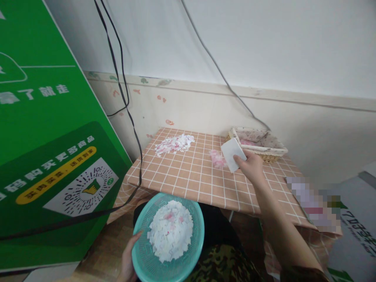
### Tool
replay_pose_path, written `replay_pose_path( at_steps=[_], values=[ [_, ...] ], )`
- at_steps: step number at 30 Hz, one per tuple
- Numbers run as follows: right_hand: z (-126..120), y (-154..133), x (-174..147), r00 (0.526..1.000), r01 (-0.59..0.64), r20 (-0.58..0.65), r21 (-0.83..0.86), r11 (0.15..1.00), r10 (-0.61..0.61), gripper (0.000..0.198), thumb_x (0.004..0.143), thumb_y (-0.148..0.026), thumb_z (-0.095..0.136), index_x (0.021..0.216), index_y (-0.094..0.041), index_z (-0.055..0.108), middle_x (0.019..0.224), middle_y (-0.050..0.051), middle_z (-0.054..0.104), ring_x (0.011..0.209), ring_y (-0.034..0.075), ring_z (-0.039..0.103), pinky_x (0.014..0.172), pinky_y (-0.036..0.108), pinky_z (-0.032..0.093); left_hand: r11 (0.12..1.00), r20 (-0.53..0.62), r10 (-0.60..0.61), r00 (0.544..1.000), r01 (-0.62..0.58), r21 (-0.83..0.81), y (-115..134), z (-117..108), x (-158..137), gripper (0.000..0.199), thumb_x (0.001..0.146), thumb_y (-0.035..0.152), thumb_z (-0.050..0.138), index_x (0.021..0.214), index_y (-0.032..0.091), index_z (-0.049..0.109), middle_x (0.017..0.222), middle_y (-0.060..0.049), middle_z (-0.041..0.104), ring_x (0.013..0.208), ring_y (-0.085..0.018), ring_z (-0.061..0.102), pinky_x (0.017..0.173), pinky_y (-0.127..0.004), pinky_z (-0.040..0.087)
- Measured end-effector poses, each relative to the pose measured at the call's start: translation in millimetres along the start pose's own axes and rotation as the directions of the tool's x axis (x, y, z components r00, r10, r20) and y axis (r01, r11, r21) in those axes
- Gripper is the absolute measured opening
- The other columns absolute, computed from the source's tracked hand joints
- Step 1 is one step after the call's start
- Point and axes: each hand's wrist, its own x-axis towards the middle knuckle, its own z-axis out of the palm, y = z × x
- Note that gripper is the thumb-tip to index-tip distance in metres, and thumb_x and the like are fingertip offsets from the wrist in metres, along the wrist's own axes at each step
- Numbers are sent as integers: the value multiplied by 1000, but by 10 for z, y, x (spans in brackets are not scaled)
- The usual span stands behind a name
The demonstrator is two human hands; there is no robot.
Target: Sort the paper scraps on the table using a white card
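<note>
My left hand (pixel 129 252) grips the left rim of a teal plastic colander (pixel 195 250), its thumb over the edge. A heap of white paper scraps (pixel 172 233) with a few pink bits lies inside it. In my right hand (pixel 251 164) is a white rectangular card (pixel 232 154), pinched at its right edge above the table. Just left of the card, some pink fluffy material (pixel 216 159) rests on the checked tablecloth (pixel 190 176). Farther left is a spread of white and pink paper scraps (pixel 174 143).
A cloth-lined wicker basket (pixel 270 156) with pink material inside stands at the table's back right. Dark cables (pixel 135 137) hang on the left before a green printed panel (pixel 67 137). A grey cable (pixel 214 56) runs down the wall to the basket.
</note>
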Motion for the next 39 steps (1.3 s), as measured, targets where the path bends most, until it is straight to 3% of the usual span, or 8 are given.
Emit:
replay_pose_path(
  at_steps=[4,9,12,17,22,30,35,39],
  values=[
    [41,-1,-70,999,40,-28,-180,983,-45,27,79,-28,45,89,-16,67,75,12,68,73,26,62,64,31,39,1000,-15,6,1000,-5,9,10,28,-18,13,60,20,71,72,14,72,65,-5,75,76,-29,71,73,-39,56],
    [193,-74,-22,993,116,62,-270,956,-103,27,79,-24,43,85,-16,67,78,13,67,74,26,60,63,30,37,1000,7,0,1000,0,-2,25,55,-68,11,62,20,68,71,14,72,67,-6,75,72,-29,71,70,-40,56],
    [168,-198,64,992,117,62,-233,965,-106,27,79,-25,43,83,-16,68,71,11,66,68,24,60,59,29,36,1000,6,-9,1000,9,-1,25,59,-90,12,63,20,67,71,13,72,67,-7,75,73,-29,71,70,-40,56],
    [182,-535,279,971,226,84,-41,973,-222,32,80,-27,46,98,-17,70,76,8,69,69,22,61,61,28,38,1000,-30,9,999,-9,13,30,61,-86,11,62,20,68,70,14,72,66,-6,75,72,-29,71,69,-39,56],
    [486,-774,777,951,264,150,64,962,-271,33,77,-28,52,103,-18,70,87,6,72,80,21,64,67,26,42,999,-60,47,997,-46,18,22,-1,-42,16,58,22,73,71,13,73,73,-7,77,77,-28,70,73,-36,56],
    [1009,-904,1713,946,226,249,-43,973,-208,31,77,-25,56,102,-14,71,93,11,71,86,22,64,69,24,42,999,-88,-42,995,42,-3,55,-24,-43,13,59,24,73,70,17,73,70,-6,76,80,-33,70,75,-45,55],
    [1174,-867,1823,921,267,310,-67,961,-235,31,76,-24,57,102,-15,72,93,11,71,85,22,63,71,25,42,995,-142,-99,985,98,-16,79,-25,-20,12,58,24,72,69,18,72,69,-6,76,82,-34,70,75,-45,55],
    [1125,-838,1720,893,312,357,-56,948,-273,30,75,-22,58,101,-14,72,88,10,71,79,19,63,67,24,41,994,-135,-105,985,105,-7,98,38,-82,14,58,25,71,69,16,73,67,-7,75,83,-34,69,74,-44,55]
  ],
)
